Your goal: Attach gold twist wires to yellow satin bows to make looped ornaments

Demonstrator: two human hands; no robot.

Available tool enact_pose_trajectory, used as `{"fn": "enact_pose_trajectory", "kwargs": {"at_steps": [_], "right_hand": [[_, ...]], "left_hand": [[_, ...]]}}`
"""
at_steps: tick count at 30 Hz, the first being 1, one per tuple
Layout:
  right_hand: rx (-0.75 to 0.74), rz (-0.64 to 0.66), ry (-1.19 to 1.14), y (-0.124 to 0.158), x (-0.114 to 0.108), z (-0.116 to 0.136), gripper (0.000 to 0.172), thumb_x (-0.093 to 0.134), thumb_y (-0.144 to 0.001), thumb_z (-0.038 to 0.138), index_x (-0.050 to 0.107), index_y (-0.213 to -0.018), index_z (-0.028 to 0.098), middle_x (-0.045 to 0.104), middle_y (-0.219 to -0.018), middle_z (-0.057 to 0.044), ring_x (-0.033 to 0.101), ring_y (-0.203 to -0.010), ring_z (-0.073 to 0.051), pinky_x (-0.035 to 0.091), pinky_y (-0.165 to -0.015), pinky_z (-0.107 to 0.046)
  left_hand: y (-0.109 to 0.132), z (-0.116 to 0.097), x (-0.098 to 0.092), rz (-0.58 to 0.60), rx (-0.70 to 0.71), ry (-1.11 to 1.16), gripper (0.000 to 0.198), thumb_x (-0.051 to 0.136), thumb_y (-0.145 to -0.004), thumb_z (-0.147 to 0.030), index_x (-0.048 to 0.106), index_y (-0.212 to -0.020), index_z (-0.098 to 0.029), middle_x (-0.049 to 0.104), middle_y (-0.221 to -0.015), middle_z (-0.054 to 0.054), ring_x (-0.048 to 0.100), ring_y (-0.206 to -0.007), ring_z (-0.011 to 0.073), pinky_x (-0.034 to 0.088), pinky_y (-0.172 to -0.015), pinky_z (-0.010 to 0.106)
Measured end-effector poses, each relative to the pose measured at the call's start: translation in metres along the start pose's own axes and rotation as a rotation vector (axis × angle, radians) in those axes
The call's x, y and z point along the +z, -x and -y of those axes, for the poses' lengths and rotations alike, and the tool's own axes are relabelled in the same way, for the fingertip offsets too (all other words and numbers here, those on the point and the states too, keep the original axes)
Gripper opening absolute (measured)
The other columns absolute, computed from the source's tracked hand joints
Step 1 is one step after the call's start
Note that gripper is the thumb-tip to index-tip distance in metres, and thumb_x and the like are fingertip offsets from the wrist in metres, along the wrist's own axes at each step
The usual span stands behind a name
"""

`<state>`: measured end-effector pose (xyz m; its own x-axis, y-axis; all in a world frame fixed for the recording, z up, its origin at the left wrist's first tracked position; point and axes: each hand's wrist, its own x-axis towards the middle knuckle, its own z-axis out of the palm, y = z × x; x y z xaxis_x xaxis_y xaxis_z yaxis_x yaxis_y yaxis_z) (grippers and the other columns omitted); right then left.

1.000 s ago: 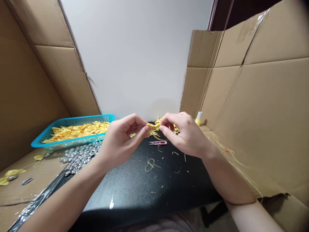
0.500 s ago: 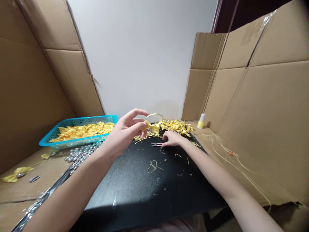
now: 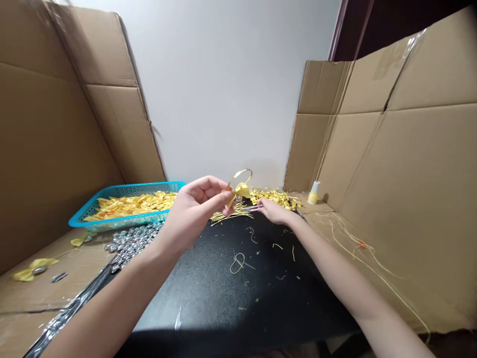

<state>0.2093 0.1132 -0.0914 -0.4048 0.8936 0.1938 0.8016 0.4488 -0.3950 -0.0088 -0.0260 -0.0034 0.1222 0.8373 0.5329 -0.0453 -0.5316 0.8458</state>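
Thread scraps (image 3: pixel 238 262) are lying on the black tabletop (image 3: pixel 208 298). Beyond them, the left hand (image 3: pixel 190 211) is pinching a yellow ribbon bow (image 3: pixel 241 190) between thumb and fingertips, lifted so its gold loop is standing free. The right hand (image 3: pixel 275 211) is gripping pink thread snips (image 3: pixel 254 208), blades pointing toward the bow. Finished bows (image 3: pixel 278 198) are heaping behind, within reach.

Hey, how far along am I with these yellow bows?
Done: a pile of what look like finished bows lies behind your hands. In hand: your left hand pinches a bow with a gold loop, and your right hand holds snips at it. Left: the blue basket holds many ribbon pieces, with silver pieces heaped beside it.
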Motion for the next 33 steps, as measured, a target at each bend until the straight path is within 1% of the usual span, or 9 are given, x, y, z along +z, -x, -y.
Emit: {"fn": "enact_pose_trajectory", "kwargs": {"at_steps": [2, 4, 5, 6, 7, 8, 11, 15, 33], "right_hand": [[-0.014, -0.143, -0.038, 0.008, -0.031, 0.005, 0.031, 0.035, -0.098, 0.029, 0.056, -0.113, 0.011, 0.067, -0.093, -0.010, 0.059, -0.076, -0.015, 0.043, -0.067, -0.026], [-0.041, -0.321, -0.081, 0.023, -0.061, 0.015, 0.039, 0.026, -0.100, 0.033, 0.051, -0.121, 0.013, 0.065, -0.087, -0.006, 0.055, -0.069, -0.014, 0.041, -0.062, -0.026], [-0.100, -0.546, -0.165, 0.033, -0.073, 0.022, 0.038, 0.032, -0.099, 0.038, 0.058, -0.111, 0.013, 0.063, -0.077, -0.004, 0.052, -0.061, -0.013, 0.038, -0.056, -0.026], [-0.191, -0.713, -0.237, 0.044, -0.082, 0.030, 0.036, 0.039, -0.096, 0.042, 0.062, -0.103, 0.014, 0.060, -0.071, -0.002, 0.049, -0.057, -0.012, 0.035, -0.053, -0.025], [-0.288, -0.794, -0.279, 0.055, -0.088, 0.039, 0.033, 0.046, -0.093, 0.043, 0.064, -0.097, 0.016, 0.059, -0.068, 0.000, 0.047, -0.055, -0.012, 0.033, -0.051, -0.025], [-0.366, -0.818, -0.300, 0.065, -0.091, 0.049, 0.029, 0.052, -0.091, 0.043, 0.065, -0.094, 0.017, 0.060, -0.067, 0.000, 0.048, -0.055, -0.011, 0.034, -0.051, -0.025], [-0.533, -0.787, -0.242, 0.085, -0.086, 0.077, 0.020, 0.060, -0.086, 0.038, 0.066, -0.087, 0.018, 0.066, -0.074, -0.001, 0.054, -0.060, -0.012, 0.040, -0.055, -0.026], [-0.562, -0.786, -0.175, 0.084, -0.074, 0.094, 0.020, 0.057, -0.088, 0.036, 0.063, -0.083, 0.017, 0.066, -0.073, -0.002, 0.057, -0.062, -0.012, 0.043, -0.058, -0.027], [-0.560, -0.783, -0.148, 0.075, -0.069, 0.095, 0.020, 0.056, -0.090, 0.033, 0.064, -0.079, 0.018, 0.065, -0.068, 0.000, 0.053, -0.059, -0.011, 0.040, -0.059, -0.028]], "left_hand": [[0.001, -0.002, 0.000, -0.024, 0.027, -0.016, 0.004, 0.067, -0.078, -0.017, 0.064, -0.076, -0.018, 0.064, -0.057, -0.001, 0.058, -0.051, 0.0099, 0.050, -0.051, 0.023], [0.002, -0.004, 0.001, -0.064, 0.052, -0.039, 0.005, 0.067, -0.078, -0.016, 0.063, -0.075, -0.018, 0.065, -0.058, -0.001, 0.060, -0.051, 0.0096, 0.052, -0.052, 0.022], [0.002, -0.005, 0.002, -0.084, 0.063, -0.054, 0.006, 0.067, -0.078, -0.016, 0.063, -0.074, -0.018, 0.066, -0.059, 0.000, 0.060, -0.052, 0.0095, 0.052, -0.052, 0.022], [0.003, -0.006, 0.003, -0.101, 0.074, -0.071, 0.007, 0.067, -0.078, -0.016, 0.063, -0.073, -0.018, 0.067, -0.059, 0.000, 0.061, -0.052, 0.0094, 0.053, -0.052, 0.021], [0.004, -0.008, 0.004, -0.114, 0.083, -0.091, 0.008, 0.067, -0.077, -0.015, 0.062, -0.072, -0.018, 0.067, -0.060, 0.000, 0.061, -0.052, 0.0094, 0.053, -0.052, 0.021], [0.005, -0.009, 0.005, -0.122, 0.091, -0.113, 0.008, 0.068, -0.077, -0.015, 0.062, -0.072, -0.018, 0.067, -0.060, 0.000, 0.062, -0.053, 0.0094, 0.054, -0.052, 0.021], [0.009, -0.012, 0.008, -0.142, 0.116, -0.164, 0.008, 0.068, -0.077, -0.015, 0.061, -0.072, -0.018, 0.067, -0.060, 0.000, 0.062, -0.053, 0.0091, 0.054, -0.051, 0.019], [0.012, -0.014, 0.010, -0.167, 0.133, -0.199, 0.009, 0.069, -0.076, -0.016, 0.060, -0.072, -0.018, 0.067, -0.061, 0.000, 0.063, -0.053, 0.0091, 0.054, -0.052, 0.019], [0.011, -0.011, 0.010, -0.163, 0.152, -0.235, 0.008, 0.069, -0.075, -0.017, 0.062, -0.072, -0.017, 0.068, -0.061, 0.001, 0.063, -0.054, 0.0086, 0.053, -0.052, 0.017]]}}
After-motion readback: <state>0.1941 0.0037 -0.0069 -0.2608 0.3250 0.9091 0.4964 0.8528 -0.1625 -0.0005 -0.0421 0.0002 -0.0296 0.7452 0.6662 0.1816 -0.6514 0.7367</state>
